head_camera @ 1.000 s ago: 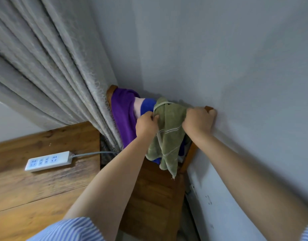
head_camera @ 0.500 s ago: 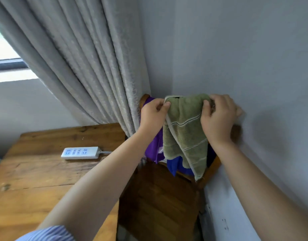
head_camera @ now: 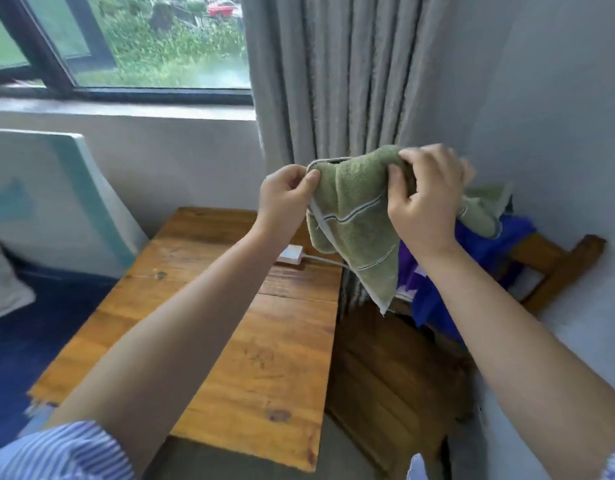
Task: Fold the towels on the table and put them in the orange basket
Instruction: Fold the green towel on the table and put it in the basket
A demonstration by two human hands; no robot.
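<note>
An olive-green towel point(head_camera: 354, 223) with pale stripes hangs in the air between my hands, above the gap between table and chair. My left hand point(head_camera: 287, 195) pinches its left top corner. My right hand point(head_camera: 425, 199) grips the bunched top edge, and the towel's far end trails behind it over the chair back. A purple cloth point(head_camera: 408, 271) and a blue cloth point(head_camera: 486, 251) drape on the wooden chair point(head_camera: 555, 261) below. No orange basket is in view.
A wooden table point(head_camera: 264, 341) stands below my left arm with a white power strip point(head_camera: 290, 254) and its cable at the far edge. Grey curtain point(head_camera: 351, 81) and wall are close behind the towel. A window sits upper left, blue bedding at left.
Both hands have lifted the green towel up and away from the chair back. The view has swung up and left, bringing the window and more of the table into sight.
</note>
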